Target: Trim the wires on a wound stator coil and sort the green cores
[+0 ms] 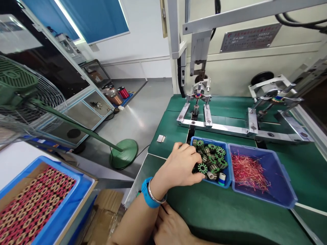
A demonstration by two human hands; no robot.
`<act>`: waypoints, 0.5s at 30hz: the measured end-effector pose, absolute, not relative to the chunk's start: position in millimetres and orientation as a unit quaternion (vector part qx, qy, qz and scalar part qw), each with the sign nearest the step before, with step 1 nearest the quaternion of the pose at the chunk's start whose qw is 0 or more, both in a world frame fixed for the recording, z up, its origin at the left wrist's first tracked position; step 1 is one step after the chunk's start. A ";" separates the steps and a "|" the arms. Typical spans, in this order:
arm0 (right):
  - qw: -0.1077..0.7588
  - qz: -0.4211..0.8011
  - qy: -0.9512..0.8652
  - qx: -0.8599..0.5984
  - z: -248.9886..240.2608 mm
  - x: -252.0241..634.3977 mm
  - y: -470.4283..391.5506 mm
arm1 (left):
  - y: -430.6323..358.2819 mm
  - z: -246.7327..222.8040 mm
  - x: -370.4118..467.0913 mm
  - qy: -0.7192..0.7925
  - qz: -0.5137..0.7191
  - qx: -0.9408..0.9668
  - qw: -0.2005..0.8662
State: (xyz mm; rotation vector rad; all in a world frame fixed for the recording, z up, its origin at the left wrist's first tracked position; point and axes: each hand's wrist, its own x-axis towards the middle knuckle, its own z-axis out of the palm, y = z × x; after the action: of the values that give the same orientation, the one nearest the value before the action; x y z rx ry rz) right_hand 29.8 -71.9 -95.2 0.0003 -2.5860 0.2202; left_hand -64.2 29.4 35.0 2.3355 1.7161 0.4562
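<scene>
My left hand [182, 166], with a blue band and a bracelet at the wrist, reaches over the left end of a small blue box [230, 170]. Its thumb and forefinger close on either side of a green-and-dark stator core [202, 168]. Several similar cores fill the box, along with a small white tube [210, 175] and a blue, white and green cylinder [221, 179]. Below the left forearm lies my right hand [173, 226]; its fingers are hidden behind that forearm.
A second bin [283, 185] holds red wire scraps [249, 172]. Behind stand metal winding fixtures [227, 129] on the green table [212, 211]. A blue tray [83, 185] of red cores is at left, with a fan [19, 81] beyond. A small metal piece [160, 138] lies near the table edge.
</scene>
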 end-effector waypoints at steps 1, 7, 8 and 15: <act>0.267 0.082 -0.960 0.000 -95.4 30.0 -71.9 | 29.5 34.5 -64.2 0.581 0.156 0.792 0.103; 0.218 0.097 -0.971 0.016 -96.2 31.8 -72.7 | 30.7 34.9 -63.9 0.584 0.155 0.790 0.105; 0.205 0.102 -0.973 0.020 -96.7 31.9 -72.8 | 30.7 35.5 -63.7 0.585 0.154 0.790 0.106; 0.240 0.086 -0.967 0.008 -97.3 29.1 -72.0 | 29.7 39.0 -63.6 0.588 0.148 0.787 0.115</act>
State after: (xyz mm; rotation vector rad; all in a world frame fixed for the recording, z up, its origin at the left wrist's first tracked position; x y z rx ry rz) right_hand 29.1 -72.0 -97.3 0.0210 -2.6471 0.2341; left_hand -63.6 29.7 39.0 2.3049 1.7238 0.4342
